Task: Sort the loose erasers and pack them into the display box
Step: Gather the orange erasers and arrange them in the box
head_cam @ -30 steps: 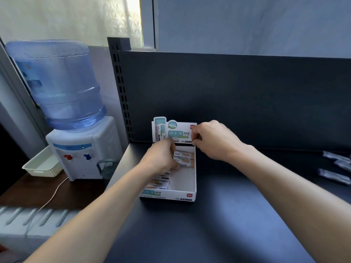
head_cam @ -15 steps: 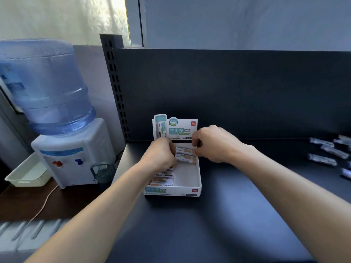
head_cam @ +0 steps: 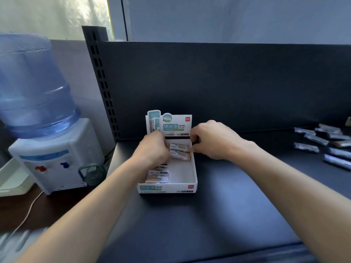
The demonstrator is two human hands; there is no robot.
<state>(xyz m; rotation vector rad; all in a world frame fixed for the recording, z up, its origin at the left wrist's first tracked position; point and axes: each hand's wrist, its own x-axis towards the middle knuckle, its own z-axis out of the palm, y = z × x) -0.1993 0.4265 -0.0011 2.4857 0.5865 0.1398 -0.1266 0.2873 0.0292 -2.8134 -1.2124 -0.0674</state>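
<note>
Left hand point(head_cam: 152, 149) and right hand point(head_cam: 214, 139) seemingly pinched erasers point(head_cam: 179, 151) at box point(head_cam: 167, 188) rear, seating them; next: loose ones point(head_cam: 322, 141) right of box.

**Entry: box part-filled, stock still loose at right**

Your display box point(head_cam: 192, 173) stood upright on the dark shelf, white card with teal print, its header card point(head_cam: 169, 124) raised at the back. A packed row point(head_cam: 158, 175) of wrapped erasers lay along its left side; the right side showed bare white floor. Two wrapped erasers point(head_cam: 179, 151) lay crosswise at the back, your left hand point(head_cam: 152, 150) over their left ends and your right hand point(head_cam: 214, 141) at their right ends. Loose erasers point(head_cam: 321, 141) lay scattered well apart, far right.
</note>
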